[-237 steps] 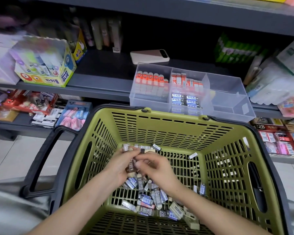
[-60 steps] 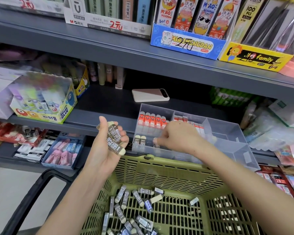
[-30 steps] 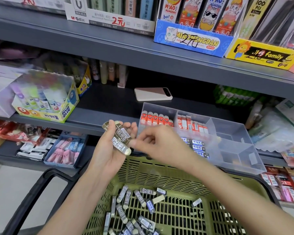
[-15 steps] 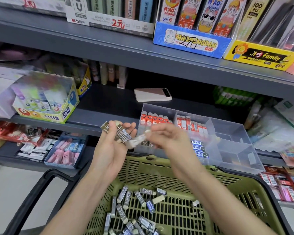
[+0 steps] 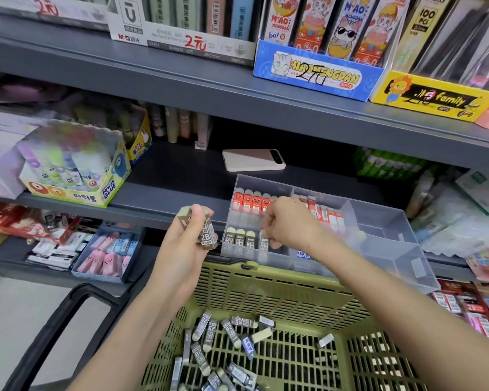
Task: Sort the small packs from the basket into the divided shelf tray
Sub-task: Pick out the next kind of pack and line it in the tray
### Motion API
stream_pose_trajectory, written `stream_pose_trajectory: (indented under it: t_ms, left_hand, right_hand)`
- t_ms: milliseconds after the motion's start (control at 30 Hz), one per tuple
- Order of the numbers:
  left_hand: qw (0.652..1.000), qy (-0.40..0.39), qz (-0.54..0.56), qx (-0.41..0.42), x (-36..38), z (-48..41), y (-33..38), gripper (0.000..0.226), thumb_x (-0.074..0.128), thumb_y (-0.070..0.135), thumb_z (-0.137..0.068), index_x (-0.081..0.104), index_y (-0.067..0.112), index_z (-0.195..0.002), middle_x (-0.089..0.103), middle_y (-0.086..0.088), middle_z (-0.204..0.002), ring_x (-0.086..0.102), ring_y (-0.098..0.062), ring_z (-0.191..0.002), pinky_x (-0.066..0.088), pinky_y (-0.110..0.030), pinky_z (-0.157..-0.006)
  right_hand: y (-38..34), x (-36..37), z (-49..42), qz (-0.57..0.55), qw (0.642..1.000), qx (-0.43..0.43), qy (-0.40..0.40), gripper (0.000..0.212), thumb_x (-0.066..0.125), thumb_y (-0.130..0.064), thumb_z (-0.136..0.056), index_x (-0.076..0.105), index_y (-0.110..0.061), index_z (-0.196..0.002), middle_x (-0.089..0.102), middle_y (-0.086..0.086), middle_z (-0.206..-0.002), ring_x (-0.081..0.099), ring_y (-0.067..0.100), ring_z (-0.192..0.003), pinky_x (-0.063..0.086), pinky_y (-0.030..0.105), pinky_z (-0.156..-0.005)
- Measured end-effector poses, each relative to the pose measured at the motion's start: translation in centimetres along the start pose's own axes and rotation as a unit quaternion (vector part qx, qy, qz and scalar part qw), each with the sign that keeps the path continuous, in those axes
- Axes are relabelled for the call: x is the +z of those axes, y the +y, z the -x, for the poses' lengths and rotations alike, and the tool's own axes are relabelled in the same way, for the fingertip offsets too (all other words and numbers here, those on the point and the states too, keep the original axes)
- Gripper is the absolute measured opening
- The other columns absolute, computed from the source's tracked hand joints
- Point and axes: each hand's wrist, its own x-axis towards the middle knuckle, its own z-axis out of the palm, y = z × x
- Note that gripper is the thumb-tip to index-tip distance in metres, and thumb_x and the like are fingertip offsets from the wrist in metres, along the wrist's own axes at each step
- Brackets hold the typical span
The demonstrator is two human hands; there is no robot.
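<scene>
The right hand (image 5: 287, 224) pinches a grey pack (image 5: 263, 241) standing upright (long axis vertical) in the tray's (image 5: 378, 221) front-left compartment beside three standing packs (image 5: 239, 239). The left hand (image 5: 185, 246) grips a bundle of packs (image 5: 205, 235) above the basket (image 5: 280, 289).

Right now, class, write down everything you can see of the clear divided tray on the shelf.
The tray is translucent plastic, rectangular, split by thin walls into compartments. It sits level at the front edge of the grey shelf, behind the green basket. Orange-topped packs stand at its back left, grey 2B packs in front; the right hand pinches one there.
</scene>
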Motion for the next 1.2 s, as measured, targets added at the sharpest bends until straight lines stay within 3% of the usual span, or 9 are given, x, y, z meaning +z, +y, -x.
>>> stream_pose_trajectory:
  t_ms: [167,367,467,567,700,867,1033,1133,1200]
  left_hand:
    - [0.999,-0.040,-0.004,0.004,0.1,0.5,0.7,0.019,0.063,0.047,-0.069,0.074,0.031,-0.072,0.065,0.015,-0.070,0.059,0.000,-0.071,0.048,-0.026,-0.083]
    - [0.998,-0.062,0.006,0.014,0.0,0.9,1.2,0.019,0.067,0.041,-0.069,0.074,0.025,-0.074,0.050,0.006,-0.066,0.041,-0.003,-0.061,0.039,-0.015,-0.055]
    - [0.996,-0.081,-0.014,0.022,-0.1,1.0,1.1,0.018,0.068,0.044,-0.069,0.072,0.027,-0.071,0.052,0.007,-0.064,0.041,-0.003,-0.057,0.035,-0.013,-0.049]
    - [0.989,-0.104,-0.093,0.059,0.3,1.1,0.9,0.023,0.070,0.050,-0.075,0.065,0.030,-0.067,0.053,0.011,-0.062,0.047,-0.001,-0.057,0.039,-0.018,-0.060]
    - [0.974,-0.134,-0.159,0.093,0.8,1.2,0.7,0.030,0.068,0.057,-0.070,0.059,0.028,-0.066,0.062,0.005,-0.067,0.060,-0.008,-0.069,0.049,-0.023,-0.069]
    - [0.974,-0.130,-0.157,0.096,0.7,1.2,0.9,0.031,0.065,0.058,-0.070,0.061,0.027,-0.075,0.044,0.014,-0.058,0.037,-0.003,-0.054,0.035,-0.012,-0.053]
    - [0.989,-0.130,-0.050,0.056,0.4,1.2,1.0,0.020,0.060,0.041,-0.080,0.055,0.022,-0.084,0.044,0.006,-0.067,0.036,-0.010,-0.064,0.032,-0.021,-0.057]
    - [0.991,-0.127,-0.003,0.044,0.1,1.2,1.1,0.014,0.055,0.031,-0.080,0.049,0.020,-0.087,0.046,0.002,-0.071,0.039,-0.010,-0.067,0.030,-0.023,-0.057]
    - [0.991,-0.125,0.022,0.036,0.0,1.2,1.1,0.012,0.052,0.028,-0.081,0.047,0.019,-0.086,0.048,0.001,-0.071,0.041,-0.010,-0.066,0.032,-0.022,-0.055]
  right_hand:
    - [0.0,1.2,0.4,0.062,0.997,-0.053,0.013,0.026,0.056,0.001,-0.082,0.067,-0.005,-0.104,0.067,0.013,-0.101,0.058,0.029,-0.101,0.049,0.035,-0.088]
    - [0.2,0.2,1.2,0.111,0.988,-0.096,0.050,0.029,0.047,-0.011,-0.093,0.066,-0.016,-0.113,0.067,0.009,-0.111,0.059,0.028,-0.103,0.048,0.038,-0.090]
    - [-0.4,-1.1,2.1,-0.046,0.985,-0.141,0.091,0.021,0.052,-0.018,-0.093,0.070,-0.015,-0.103,0.068,-0.004,-0.086,0.062,0.013,-0.079,0.052,0.035,-0.081]
    - [-1.7,-2.5,3.5,-0.274,0.949,-0.155,-0.029,0.018,0.063,-0.020,-0.088,0.066,-0.018,-0.105,0.066,-0.001,-0.078,0.062,0.008,-0.066,0.057,0.030,-0.066]
    - [-2.9,-2.2,4.2,-0.211,0.957,-0.190,-0.062,0.039,0.074,-0.016,-0.078,0.062,-0.022,-0.115,0.065,0.009,-0.094,0.061,0.011,-0.069,0.055,0.034,-0.074]
    - [-1.2,-3.1,3.3,-0.283,0.947,-0.151,-0.019,0.031,0.079,-0.005,-0.071,0.065,-0.018,-0.095,0.063,0.022,-0.083,0.056,0.017,-0.064,0.048,0.034,-0.071]
    - [2.1,-3.0,1.4,-0.154,0.985,-0.058,0.047,0.023,0.085,-0.026,-0.063,0.065,-0.023,-0.072,0.071,0.003,-0.077,0.066,0.019,-0.074,0.052,0.037,-0.080]
    - [2.9,-1.6,1.2,-0.074,0.996,-0.049,0.024,0.018,0.084,-0.035,-0.064,0.067,-0.029,-0.069,0.065,-0.015,-0.069,0.059,0.005,-0.072,0.040,0.012,-0.066]
    - [2.9,-1.1,1.2,0.013,0.996,-0.081,0.044,0.013,0.080,-0.039,-0.068,0.073,-0.031,-0.074,0.055,-0.022,-0.063,0.049,0.003,-0.073,0.030,0.010,-0.060]
